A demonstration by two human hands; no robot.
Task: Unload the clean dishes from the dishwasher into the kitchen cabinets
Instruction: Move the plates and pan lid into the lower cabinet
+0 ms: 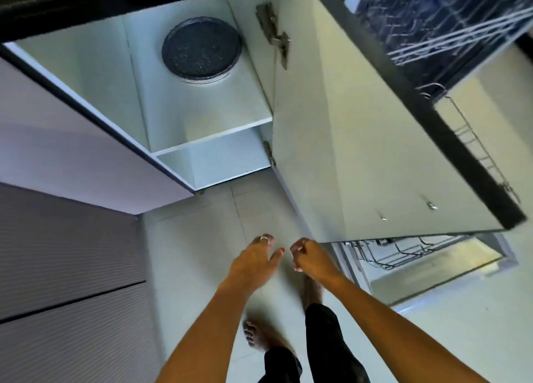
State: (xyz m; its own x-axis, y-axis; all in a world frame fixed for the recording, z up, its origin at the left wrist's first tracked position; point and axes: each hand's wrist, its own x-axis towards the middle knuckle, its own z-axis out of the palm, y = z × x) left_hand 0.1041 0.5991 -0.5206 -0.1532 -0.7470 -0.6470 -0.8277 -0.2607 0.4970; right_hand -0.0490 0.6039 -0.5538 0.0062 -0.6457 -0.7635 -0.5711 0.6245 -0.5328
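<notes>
A stack of dark speckled plates [201, 49] sits on the upper shelf of an open low cabinet [207, 131]. My left hand [253, 260] hangs in front of the cabinet, fingers apart and empty. Just to its right, my right hand [310, 258] is loosely curled with nothing in it. Both hands are well below the plates and apart from them. The dishwasher's lower wire rack [403, 251] shows at the right, partly hidden by the cabinet door. Another wire rack [450, 33] appears at the top right.
The cabinet's white door [360, 140] stands open between the shelves and the dishwasher. A second door panel [72, 140] is open on the left. Grey ribbed drawer fronts [66, 261] fill the lower left. My bare feet stand on a pale tiled floor [202, 238].
</notes>
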